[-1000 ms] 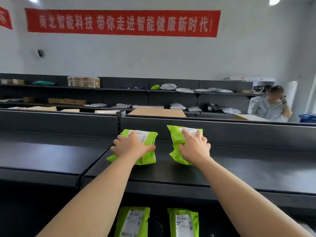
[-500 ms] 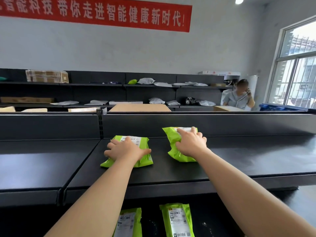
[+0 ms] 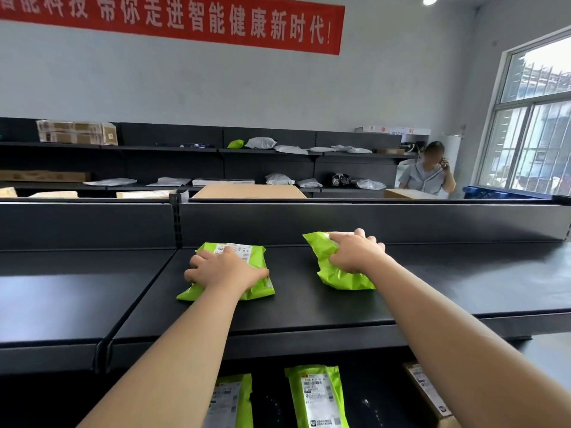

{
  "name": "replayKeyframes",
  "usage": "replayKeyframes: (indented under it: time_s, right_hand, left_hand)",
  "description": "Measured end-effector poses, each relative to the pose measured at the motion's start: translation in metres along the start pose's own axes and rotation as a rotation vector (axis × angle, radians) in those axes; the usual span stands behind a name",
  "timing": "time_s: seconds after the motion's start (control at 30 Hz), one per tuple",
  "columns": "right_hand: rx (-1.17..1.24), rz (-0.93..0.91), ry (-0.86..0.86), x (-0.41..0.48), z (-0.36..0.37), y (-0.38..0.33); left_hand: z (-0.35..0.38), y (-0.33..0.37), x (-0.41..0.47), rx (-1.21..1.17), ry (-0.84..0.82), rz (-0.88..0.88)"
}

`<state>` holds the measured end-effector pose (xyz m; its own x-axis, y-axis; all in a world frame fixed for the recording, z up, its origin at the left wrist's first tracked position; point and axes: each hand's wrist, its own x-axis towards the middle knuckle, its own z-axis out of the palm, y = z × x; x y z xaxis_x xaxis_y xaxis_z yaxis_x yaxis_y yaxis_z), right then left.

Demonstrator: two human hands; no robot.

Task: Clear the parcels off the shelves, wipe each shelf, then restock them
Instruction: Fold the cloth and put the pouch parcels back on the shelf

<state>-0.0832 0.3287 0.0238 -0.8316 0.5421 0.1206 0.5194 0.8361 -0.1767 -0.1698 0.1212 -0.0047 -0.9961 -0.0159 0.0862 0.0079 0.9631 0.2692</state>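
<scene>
Left hand (image 3: 227, 270) gripping left parcel (image 3: 259, 285) on shelf (image 3: 309, 307), fingers (image 3: 197, 268) curling over its edge — right hand (image 3: 357, 254) pinching right parcel (image 3: 341, 276), crumpling it

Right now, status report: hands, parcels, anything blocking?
Left hand grips left green parcel. Right hand grips right green parcel. Both parcels on top shelf. Nothing in the way.

We stretch both bare arms over the shelf (image 3: 463, 282); our left hand (image 3: 227, 270) grips the left parcel (image 3: 259, 290); right hand (image 3: 355, 253) grips the right parcel (image 3: 340, 279).
</scene>
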Motion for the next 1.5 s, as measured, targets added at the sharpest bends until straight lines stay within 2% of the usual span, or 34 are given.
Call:
replayKeyframes:
  time_s: [0.33,0.8,1.17,1.3,1.5]
  right_hand:
    - [-0.127,0.004,-0.039,-0.007,0.014,-0.002]
    - [-0.029,-0.039,0.051,-0.012,0.008,0.007]
    - [-0.072,-0.002,0.078,-0.006,0.01,0.008]
    - [-0.014,-0.02,0.113,-0.01,0.007,0.008]
    - [0.107,-0.061,0.251,-0.032,-0.005,0.024]
  left_hand:
    - [0.002,-0.004,-0.003,0.01,0.007,0.015]
    - [-0.001,-0.012,-0.007,-0.018,0.045,0.037]
    - [0.0,-0.014,-0.013,-0.018,0.08,0.083]
    - [-0.005,-0.011,-0.015,-0.062,0.165,0.172]
    - [-0.01,0.016,-0.027,-0.288,0.248,0.404]
